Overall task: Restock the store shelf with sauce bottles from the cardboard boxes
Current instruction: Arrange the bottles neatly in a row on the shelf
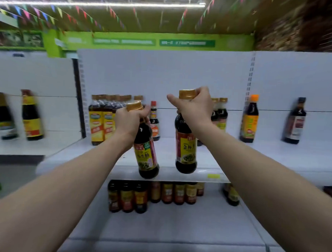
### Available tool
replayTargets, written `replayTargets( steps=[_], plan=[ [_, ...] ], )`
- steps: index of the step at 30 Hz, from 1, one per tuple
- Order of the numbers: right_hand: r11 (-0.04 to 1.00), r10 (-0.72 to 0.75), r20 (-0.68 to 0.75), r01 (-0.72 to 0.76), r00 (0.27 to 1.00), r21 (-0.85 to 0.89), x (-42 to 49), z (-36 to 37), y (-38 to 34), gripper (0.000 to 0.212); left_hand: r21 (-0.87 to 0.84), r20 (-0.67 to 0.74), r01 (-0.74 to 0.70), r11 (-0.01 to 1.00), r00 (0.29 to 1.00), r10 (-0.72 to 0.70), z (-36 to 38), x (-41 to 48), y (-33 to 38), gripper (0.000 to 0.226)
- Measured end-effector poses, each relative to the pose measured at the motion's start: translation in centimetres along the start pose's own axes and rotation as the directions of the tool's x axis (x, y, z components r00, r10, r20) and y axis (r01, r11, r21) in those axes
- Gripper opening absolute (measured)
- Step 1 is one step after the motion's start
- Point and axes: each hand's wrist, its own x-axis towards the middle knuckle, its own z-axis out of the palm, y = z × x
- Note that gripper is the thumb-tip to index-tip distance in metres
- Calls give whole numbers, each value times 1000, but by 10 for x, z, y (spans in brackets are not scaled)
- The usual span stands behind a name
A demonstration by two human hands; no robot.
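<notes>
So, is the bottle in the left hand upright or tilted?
Tilted. The left hand grips the bottle by its neck, and its gold cap sits left of its base.

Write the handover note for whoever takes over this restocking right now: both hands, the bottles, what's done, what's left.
Left hand: grips the left bottle by its neck, tilted, in the air before the shelf edge.
Right hand: grips the right bottle at cap and neck, hanging about upright, also in the air.
Done: a group of gold-capped bottles stands at the back left of the upper shelf; more stand on the lower shelf.
Left: set both held bottles on the upper shelf, probably in its bare front stretch, then fetch more. The cardboard boxes are out of view.
</notes>
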Motion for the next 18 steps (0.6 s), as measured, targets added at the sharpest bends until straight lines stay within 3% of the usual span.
replayTargets(
  steps=[7, 18],
  plan=[
    [998, 8, -119, -15, 993, -53, 53, -73, 42, 70, -60, 121, 41, 997, 992, -34, 109, 19, -18, 22],
    [984, 51, -263, -92, 963, -149, 118, -95, 127, 67, -51, 244, 94, 994, 967, -79, 189, 90, -74, 28]
  ],
)
